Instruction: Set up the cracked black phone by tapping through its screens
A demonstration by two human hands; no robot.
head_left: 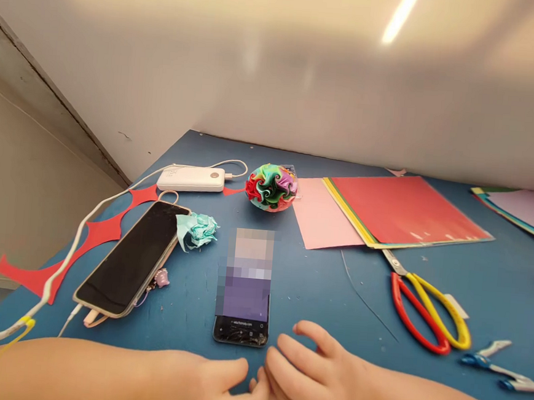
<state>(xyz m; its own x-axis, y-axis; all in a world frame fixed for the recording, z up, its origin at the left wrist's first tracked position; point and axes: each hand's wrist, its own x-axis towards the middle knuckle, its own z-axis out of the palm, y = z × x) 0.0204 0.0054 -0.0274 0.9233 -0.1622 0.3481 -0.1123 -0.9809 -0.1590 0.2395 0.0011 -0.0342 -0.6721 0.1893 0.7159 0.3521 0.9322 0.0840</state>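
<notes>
My left hand [216, 381] and my right hand [313, 376] rest side by side on the blue table [316, 284] at its near edge, fingertips touching each other. Neither holds anything; the fingers are loosely curled. Just beyond them lies a small phone [245, 284] with its screen lit. A larger dark phone [133, 260] lies to the left, with a crumpled teal paper [196, 229] beside it. A multicoloured folded paper ball [272, 187] sits farther back.
A white power bank [191, 178] with a cable is at the back left, over red paper offcuts [98, 230]. A stack of coloured sheets [400, 210] lies at the back right. Red-and-yellow scissors [427, 305] and a blue-and-white tool [498, 366] lie on the right.
</notes>
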